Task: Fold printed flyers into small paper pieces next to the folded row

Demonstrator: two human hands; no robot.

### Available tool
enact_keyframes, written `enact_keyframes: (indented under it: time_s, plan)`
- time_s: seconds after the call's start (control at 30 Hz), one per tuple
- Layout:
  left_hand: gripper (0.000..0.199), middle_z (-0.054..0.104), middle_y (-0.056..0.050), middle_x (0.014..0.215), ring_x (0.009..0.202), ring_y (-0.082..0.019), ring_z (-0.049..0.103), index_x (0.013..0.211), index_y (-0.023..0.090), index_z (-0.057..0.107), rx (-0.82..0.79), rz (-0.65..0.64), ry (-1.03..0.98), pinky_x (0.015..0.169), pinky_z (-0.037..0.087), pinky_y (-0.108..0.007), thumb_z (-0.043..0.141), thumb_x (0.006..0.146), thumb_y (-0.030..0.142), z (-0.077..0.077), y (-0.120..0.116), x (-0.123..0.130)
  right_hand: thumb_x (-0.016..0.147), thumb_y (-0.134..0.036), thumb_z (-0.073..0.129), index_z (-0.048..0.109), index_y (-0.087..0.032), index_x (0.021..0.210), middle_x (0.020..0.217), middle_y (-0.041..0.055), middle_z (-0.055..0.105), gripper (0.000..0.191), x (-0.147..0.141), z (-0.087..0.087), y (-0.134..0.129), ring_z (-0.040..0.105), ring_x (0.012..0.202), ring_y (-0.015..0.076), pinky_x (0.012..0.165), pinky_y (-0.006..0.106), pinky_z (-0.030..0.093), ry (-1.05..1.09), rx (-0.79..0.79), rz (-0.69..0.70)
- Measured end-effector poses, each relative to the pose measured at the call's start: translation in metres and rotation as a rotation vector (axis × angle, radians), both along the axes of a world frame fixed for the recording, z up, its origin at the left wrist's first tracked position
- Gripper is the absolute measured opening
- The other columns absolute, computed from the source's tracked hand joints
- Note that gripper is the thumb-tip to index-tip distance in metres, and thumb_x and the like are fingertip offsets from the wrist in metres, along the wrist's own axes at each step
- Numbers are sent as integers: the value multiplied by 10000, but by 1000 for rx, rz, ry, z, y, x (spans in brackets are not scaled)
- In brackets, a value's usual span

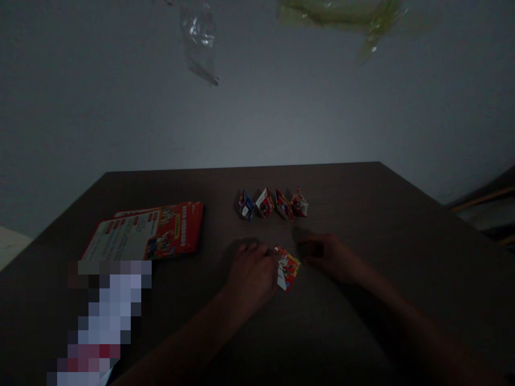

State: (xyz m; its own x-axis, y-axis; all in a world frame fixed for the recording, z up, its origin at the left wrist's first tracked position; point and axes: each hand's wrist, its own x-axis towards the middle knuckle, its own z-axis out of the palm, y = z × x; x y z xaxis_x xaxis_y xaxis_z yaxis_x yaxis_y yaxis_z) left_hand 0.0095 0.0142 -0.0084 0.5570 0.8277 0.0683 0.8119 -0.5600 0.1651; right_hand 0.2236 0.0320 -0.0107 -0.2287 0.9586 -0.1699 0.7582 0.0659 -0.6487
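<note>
A small folded paper square [288, 269], printed in red, yellow and white, lies flat on the dark table with one corner toward me. My left hand [252, 271] rests palm down at its left side. The thumb side of that hand covers the left corner of the paper and holds it. To the right, my right hand [328, 254] has bent fingers, with thumb and forefinger tips apart near the right corner. Beyond both hands stand several folded paper shapes in a row, among them a blue one [245, 206] and a red and white one [265, 203].
On the left of the table [362, 198] lies a stack of red and white printed sheets [177, 230]. A blurred-out pale object [115, 316] is at lower left. Clear plastic [199, 40] and yellowish plastic [341, 13] hang on the wall behind.
</note>
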Motion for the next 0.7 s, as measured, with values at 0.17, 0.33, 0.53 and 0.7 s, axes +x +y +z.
enact_keyframes:
  time_s: [0.17, 0.33, 0.53, 0.7]
  plan:
    - [299, 600, -82, 986, 897, -246, 562, 1119, 236, 583, -20, -10, -5, 786, 412, -420, 452, 850, 238, 2, 0, 0, 697, -181, 627, 641, -165, 1069, 749, 21, 684, 373, -1, -1, -2, 629, 657, 165, 611, 278, 470, 31, 1, -13]
    - [281, 587, -88, 1002, 898, -230, 556, 1088, 225, 599, -30, -1, 13, 788, 408, -397, 443, 854, 228, 5, -1, 2, 699, -189, 638, 639, -164, 1068, 735, 13, 673, 370, -1, -2, -2, 622, 659, 162, 615, 271, 464, 38, 1, -26]
    - [312, 573, -86, 991, 908, -249, 548, 1039, 217, 612, 21, 6, -34, 801, 406, -430, 378, 903, 372, 4, -4, 3, 701, -173, 643, 636, -158, 1074, 736, 14, 669, 373, 0, -4, -2, 617, 656, 158, 616, 273, 467, 73, -14, -37]
    - [387, 569, -89, 984, 928, -262, 538, 1071, 217, 595, 15, -3, -57, 812, 402, -441, 372, 888, 474, 3, -5, 4, 738, -187, 633, 638, -161, 1072, 812, 35, 687, 335, 2, -3, -4, 637, 730, 175, 685, 306, 494, 111, -11, 10]
